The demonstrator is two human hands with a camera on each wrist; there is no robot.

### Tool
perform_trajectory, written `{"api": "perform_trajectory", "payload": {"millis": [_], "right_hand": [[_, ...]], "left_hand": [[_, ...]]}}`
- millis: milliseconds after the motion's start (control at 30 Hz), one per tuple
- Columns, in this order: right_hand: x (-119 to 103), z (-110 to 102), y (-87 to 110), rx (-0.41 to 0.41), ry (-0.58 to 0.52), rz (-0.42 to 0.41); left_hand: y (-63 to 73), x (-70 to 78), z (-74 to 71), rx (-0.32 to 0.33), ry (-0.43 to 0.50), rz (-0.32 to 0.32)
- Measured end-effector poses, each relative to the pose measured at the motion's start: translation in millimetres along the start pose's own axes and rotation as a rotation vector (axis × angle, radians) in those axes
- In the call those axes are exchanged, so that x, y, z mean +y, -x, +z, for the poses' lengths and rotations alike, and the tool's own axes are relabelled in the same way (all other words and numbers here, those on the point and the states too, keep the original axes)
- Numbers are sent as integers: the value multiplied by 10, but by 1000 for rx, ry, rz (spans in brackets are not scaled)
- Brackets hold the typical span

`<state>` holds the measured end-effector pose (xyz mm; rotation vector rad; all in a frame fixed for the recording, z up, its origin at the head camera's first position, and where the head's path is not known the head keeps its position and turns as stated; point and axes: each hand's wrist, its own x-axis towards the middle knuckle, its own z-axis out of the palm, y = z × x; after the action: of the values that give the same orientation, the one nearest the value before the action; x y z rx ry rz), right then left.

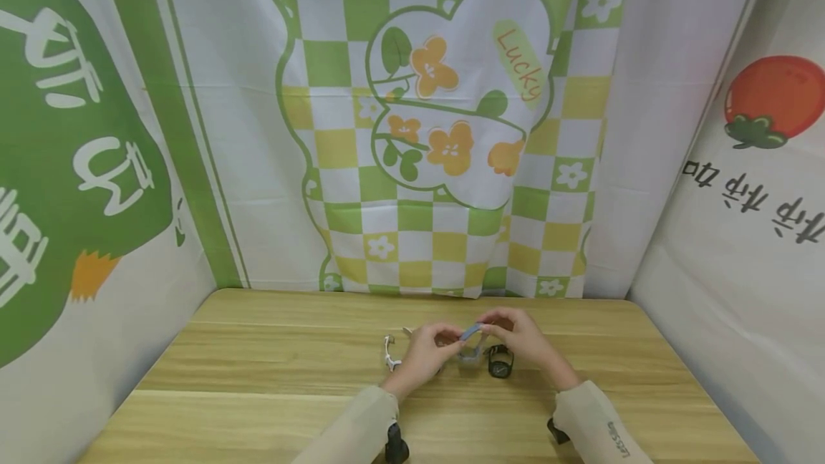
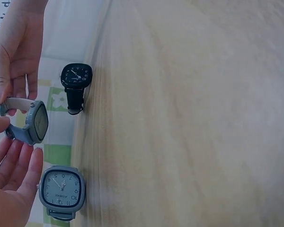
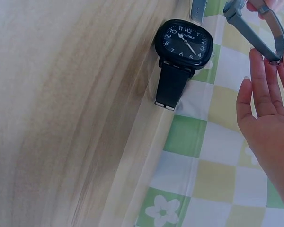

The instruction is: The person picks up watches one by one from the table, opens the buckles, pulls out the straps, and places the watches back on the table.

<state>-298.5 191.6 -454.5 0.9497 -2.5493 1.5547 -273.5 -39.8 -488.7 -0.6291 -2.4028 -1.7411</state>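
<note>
Between both hands, a blue-grey wristwatch (image 2: 38, 122) is held up by its strap (image 1: 473, 331), its square case hanging below. My left hand (image 1: 425, 356) pinches one part of the strap between thumb and fingers. At the other side, my right hand (image 1: 520, 341) pinches the strap too, with its remaining fingers extended in the right wrist view. A black watch (image 3: 183, 43) lies on the table just below the right hand. Close to the left hand is a grey watch (image 2: 62, 189) with a pale dial. In the head view, a pale watch (image 1: 389, 355) stands left of that hand, partly hidden by it.
The wooden table (image 1: 258, 356) extends to both sides and in front of the hands. A checked green, yellow and white cloth (image 1: 412, 235) hangs behind its far edge, with printed cloths at left and right. Dark wrist devices (image 1: 396, 444) sit at both sleeves.
</note>
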Motion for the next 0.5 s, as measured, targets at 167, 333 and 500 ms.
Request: {"api": "perform_trajectory", "payload": {"millis": [167,333,500], "right_hand": [[-27,-5,17,22,-13,28],[-65,-15,33,33,-23,63],[-63,-18,32,25,-14,38]], "left_hand": [[22,-5,8,3,-1,9],[39,-4,6,4,-1,9],[42,0,-1,1,7,-1]]}}
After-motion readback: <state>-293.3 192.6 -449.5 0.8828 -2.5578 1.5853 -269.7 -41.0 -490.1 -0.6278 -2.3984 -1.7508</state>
